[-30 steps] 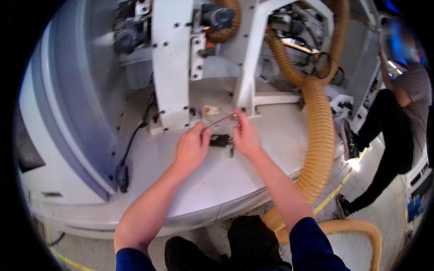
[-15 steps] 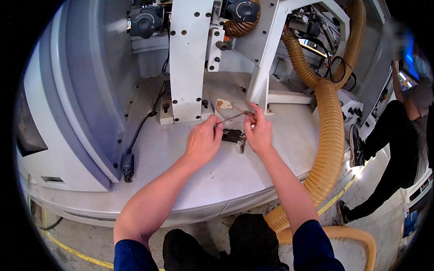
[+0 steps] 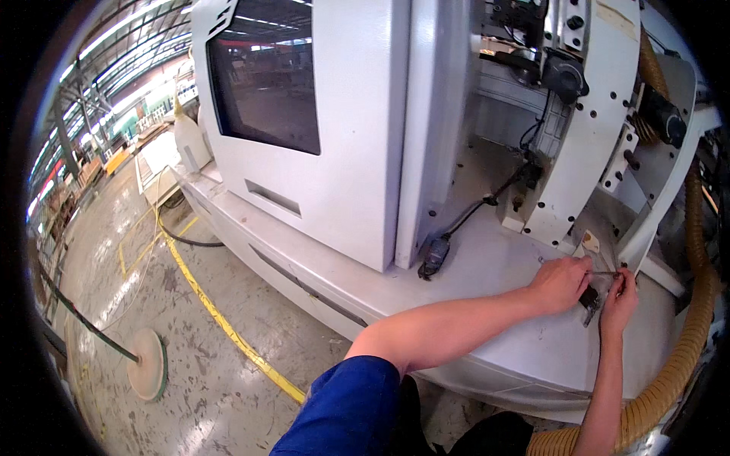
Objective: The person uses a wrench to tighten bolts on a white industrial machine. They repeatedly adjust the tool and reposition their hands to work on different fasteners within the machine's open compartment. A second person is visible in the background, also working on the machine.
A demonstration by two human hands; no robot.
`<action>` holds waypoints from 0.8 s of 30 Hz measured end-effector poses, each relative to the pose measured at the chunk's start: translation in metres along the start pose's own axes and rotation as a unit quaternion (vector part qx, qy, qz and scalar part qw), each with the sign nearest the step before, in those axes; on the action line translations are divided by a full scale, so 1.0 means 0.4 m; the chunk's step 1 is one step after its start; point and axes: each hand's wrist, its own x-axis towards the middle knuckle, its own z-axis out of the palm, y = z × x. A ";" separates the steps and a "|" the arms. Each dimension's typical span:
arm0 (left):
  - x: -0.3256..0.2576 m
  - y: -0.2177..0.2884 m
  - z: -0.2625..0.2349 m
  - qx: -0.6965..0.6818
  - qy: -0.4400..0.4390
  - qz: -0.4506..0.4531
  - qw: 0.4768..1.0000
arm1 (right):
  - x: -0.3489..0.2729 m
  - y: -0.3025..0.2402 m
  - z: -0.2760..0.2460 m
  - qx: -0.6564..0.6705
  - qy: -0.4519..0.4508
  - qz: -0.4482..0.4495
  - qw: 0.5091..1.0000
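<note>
Both my hands meet at the right of the view on the white machine bed (image 3: 487, 281). My left hand (image 3: 561, 283) pinches one end of a thin metal rod (image 3: 604, 273). My right hand (image 3: 620, 300) holds the rod's other end. Between and just under the two hands sits a small black part (image 3: 589, 298), partly hidden by my fingers. A white drilled bracket (image 3: 582, 152) stands upright just beyond my hands.
A black cable with a plug (image 3: 435, 257) lies on the bed left of my hands. A ribbed tan hose (image 3: 684, 357) curves down the right side. The white cabinet with a dark window (image 3: 266, 83) fills the middle. A yellow floor line (image 3: 228, 327) and a round floor base (image 3: 146, 366) lie left.
My view has swung far to the left, so the hands now sit at the right edge. Both hands keep the same hold on the rod over the black part.
</note>
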 end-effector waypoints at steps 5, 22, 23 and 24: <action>0.001 0.011 0.008 -0.018 0.014 0.000 1.000 | 0.005 -0.052 -0.024 -0.113 0.006 0.089 0.990; 0.015 0.021 -0.013 -0.049 -0.020 0.006 0.999 | 0.005 -0.050 -0.014 -0.042 0.020 0.023 0.999; 0.015 0.019 -0.008 -0.059 -0.017 0.001 0.998 | 0.004 -0.049 -0.014 -0.043 0.022 0.026 0.999; 0.010 0.020 -0.007 -0.059 -0.019 -0.001 0.998 | 0.002 -0.049 -0.013 -0.042 0.025 0.022 0.999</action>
